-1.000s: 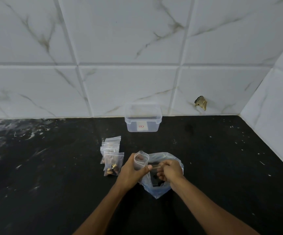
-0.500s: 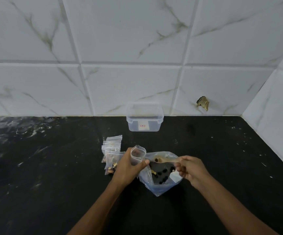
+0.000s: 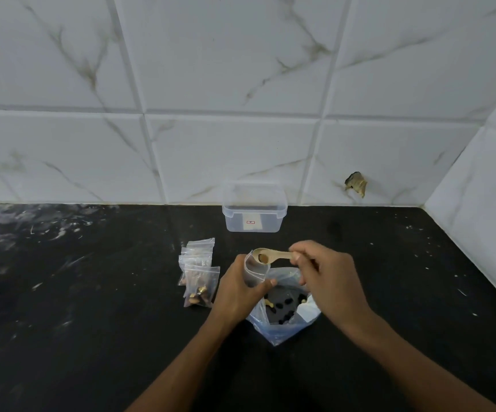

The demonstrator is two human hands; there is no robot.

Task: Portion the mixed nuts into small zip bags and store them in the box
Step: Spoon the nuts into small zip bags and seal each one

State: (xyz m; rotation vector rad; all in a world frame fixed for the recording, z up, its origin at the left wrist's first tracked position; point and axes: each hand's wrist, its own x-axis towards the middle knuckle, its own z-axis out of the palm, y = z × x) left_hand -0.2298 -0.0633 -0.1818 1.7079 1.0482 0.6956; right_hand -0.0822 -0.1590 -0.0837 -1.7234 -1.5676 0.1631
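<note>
Nuts (image 3: 282, 304) lie in the big bag (image 3: 282, 328), open on the dark surface (image 3: 92, 322) just under your hands, so each scoop is a short lift. Your left hand (image 3: 236, 292) wraps round a small zip bag (image 3: 255, 273) and holds it upright with its mouth open, ready to catch. Your right hand (image 3: 327, 281) pinches the handle of a wooden spoon (image 3: 273, 256), its bowl level over that mouth with what looks like one nut in it; tipping it seems to be the step in hand. Filled bags (image 3: 198, 275) sit at nine o'clock of your left hand, out of the way. At twelve o'clock, against the wall, the clear box (image 3: 254, 215) waits, lid off, well apart from the scooping.
</note>
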